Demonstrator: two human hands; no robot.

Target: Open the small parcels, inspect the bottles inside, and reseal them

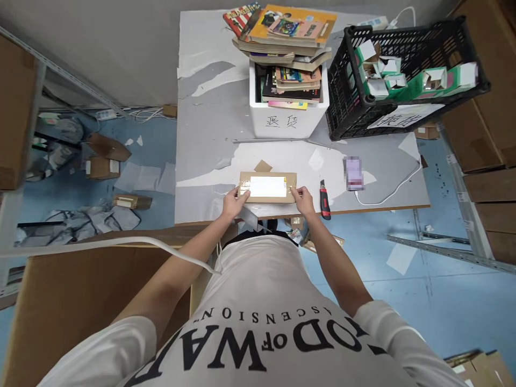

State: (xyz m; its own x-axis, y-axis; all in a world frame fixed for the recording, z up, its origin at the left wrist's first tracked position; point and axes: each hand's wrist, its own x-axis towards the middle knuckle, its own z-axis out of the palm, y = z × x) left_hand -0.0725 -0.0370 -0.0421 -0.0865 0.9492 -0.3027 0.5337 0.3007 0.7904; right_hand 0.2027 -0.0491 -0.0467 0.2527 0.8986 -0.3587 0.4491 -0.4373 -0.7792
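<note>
A small brown cardboard box (245, 183) with a white label on its upper face lies near the front edge of the table. My left hand (235, 202) grips its left end, the thumb on top. At the opposite end, my right hand (303, 200) holds the box with thumb and fingers. Just right of my right hand lies a red and black utility knife (324, 201). A scrap of brown card (263, 166) sits behind the box. The underside of the box is hidden.
On the grey table (209, 123) stand a white bin (288, 123) piled with books (298, 24) and a black crate (336, 102) of green and white boxes. A phone (353, 173) with a charging cable lies right. A large open carton (88, 290) is at my left.
</note>
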